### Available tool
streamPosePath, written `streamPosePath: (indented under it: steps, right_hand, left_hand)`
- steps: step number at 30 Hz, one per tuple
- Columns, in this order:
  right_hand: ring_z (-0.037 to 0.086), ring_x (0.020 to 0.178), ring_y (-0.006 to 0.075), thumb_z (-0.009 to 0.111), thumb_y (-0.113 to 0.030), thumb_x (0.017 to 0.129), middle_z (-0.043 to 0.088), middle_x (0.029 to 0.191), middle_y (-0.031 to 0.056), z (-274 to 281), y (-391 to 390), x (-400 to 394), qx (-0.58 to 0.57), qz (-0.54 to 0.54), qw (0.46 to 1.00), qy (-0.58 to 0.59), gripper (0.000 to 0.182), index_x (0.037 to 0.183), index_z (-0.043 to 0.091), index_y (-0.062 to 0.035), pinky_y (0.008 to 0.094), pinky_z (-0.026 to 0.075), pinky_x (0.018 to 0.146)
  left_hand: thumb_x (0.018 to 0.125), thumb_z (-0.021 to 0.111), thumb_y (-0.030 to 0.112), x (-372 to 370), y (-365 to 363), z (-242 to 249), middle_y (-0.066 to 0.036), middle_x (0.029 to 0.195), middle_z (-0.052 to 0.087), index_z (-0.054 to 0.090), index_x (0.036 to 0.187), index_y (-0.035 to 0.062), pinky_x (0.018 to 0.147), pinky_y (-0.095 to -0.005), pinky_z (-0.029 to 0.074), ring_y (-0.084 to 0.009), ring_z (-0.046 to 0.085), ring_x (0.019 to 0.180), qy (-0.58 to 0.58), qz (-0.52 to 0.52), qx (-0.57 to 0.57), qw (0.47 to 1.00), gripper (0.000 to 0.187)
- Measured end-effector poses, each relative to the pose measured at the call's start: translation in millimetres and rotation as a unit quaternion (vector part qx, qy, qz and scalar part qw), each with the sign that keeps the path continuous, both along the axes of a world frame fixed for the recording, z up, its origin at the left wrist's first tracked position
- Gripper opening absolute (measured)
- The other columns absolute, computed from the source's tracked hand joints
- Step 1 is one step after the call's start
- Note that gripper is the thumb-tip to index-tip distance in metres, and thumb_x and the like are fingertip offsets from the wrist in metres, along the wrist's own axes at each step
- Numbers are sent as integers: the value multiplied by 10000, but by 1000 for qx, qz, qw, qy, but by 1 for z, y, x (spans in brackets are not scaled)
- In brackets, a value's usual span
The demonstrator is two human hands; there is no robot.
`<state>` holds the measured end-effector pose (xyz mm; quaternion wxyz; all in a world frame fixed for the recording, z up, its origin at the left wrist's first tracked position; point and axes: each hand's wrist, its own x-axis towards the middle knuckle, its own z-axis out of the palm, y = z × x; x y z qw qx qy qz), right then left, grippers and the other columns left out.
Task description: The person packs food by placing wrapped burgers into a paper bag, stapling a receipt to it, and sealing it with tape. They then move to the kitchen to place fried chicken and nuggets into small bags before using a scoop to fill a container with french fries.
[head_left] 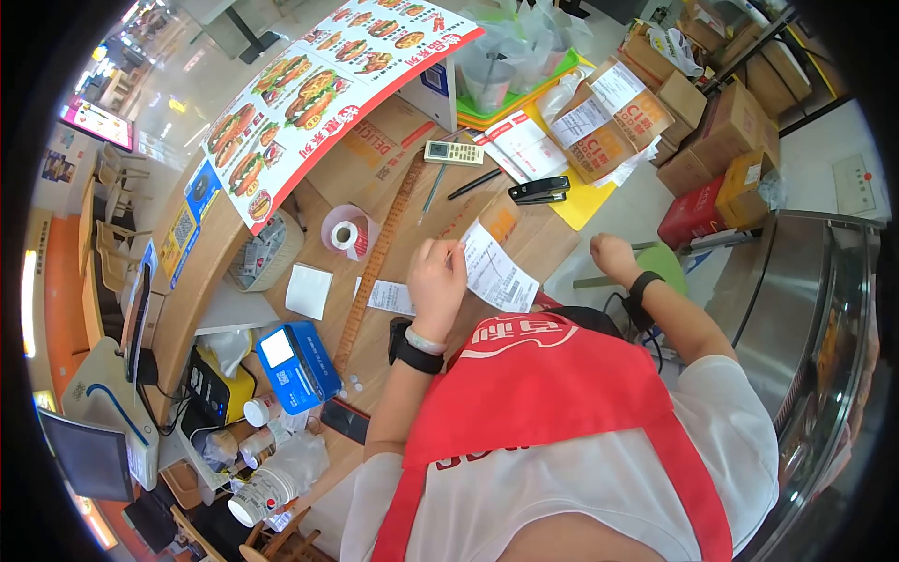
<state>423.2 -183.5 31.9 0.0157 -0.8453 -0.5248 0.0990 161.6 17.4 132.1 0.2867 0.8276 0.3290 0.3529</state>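
Observation:
My left hand point(437, 288) is over the wooden counter, fingers curled, at the left edge of a printed receipt point(498, 269). The receipt lies partly on a brown paper packet point(497, 217). A smaller slip point(390, 297) lies just left of that hand. My right hand point(613, 258) is off the counter's right side, loosely curled above a green stool point(659, 267), touching nothing that shows. Beyond the receipt are a black stapler point(538, 191), a black pen point(475, 184) and a thin pencil-like stick point(433, 190). A long brown ruler point(378, 267) lies to the left.
A labelled paper bag point(611, 122) stands on a yellow sheet point(585, 208) at the back. A remote point(454, 153), a tape roll point(349, 235), a blue box point(299, 367) and a phone point(345, 421) lie around the counter. A steel-framed case point(805, 309) stands right.

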Motion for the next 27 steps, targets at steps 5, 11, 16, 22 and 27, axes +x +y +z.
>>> streamPosePath:
  steps: [5,11,16,22,27]
  right_hand:
    - [557,645,293,585,-121,683,559,674,138,43,35,-7,105,-89,986,94,118,673,517,-25,374,439,563]
    - [533,572,252,599,-171,720,536,647,120,107,101,-58,234,-11,941,243,163,739,541,-20,322,425,524]
    - [535,674,236,617,-169,696,543,710,91,154,139,-121,225,124,915,311,170,779,556,-33,313,434,597]
    - [480,924,228,635,-150,614,564,857,50,134,156,-127,215,373,900,74,219,820,589,-90,364,360,812]
    - [536,787,233,622,-171,630,576,753,60,136,157,-114,174,323,923,120,139,736,609,-83,361,397,738]
  left_hand:
    - [790,563,144,-3,3,-2,-79,767,538,582,821,6,601,-249,426,-158,544,679,-80,-34,-167,982,143]
    - [757,563,94,-54,30,-38,-123,884,522,539,977,8,658,-308,428,-222,531,737,-78,172,-163,968,237]
    - [664,539,4,-85,68,-61,-145,990,499,539,988,32,777,-370,393,-296,474,887,54,196,89,975,324]
    - [648,563,37,-93,87,-77,-100,966,546,591,858,46,766,-365,405,-278,485,882,239,110,62,963,212]
    - [589,621,151,-116,91,-89,-98,909,590,624,729,66,728,-359,417,-277,516,804,378,191,-22,906,164]
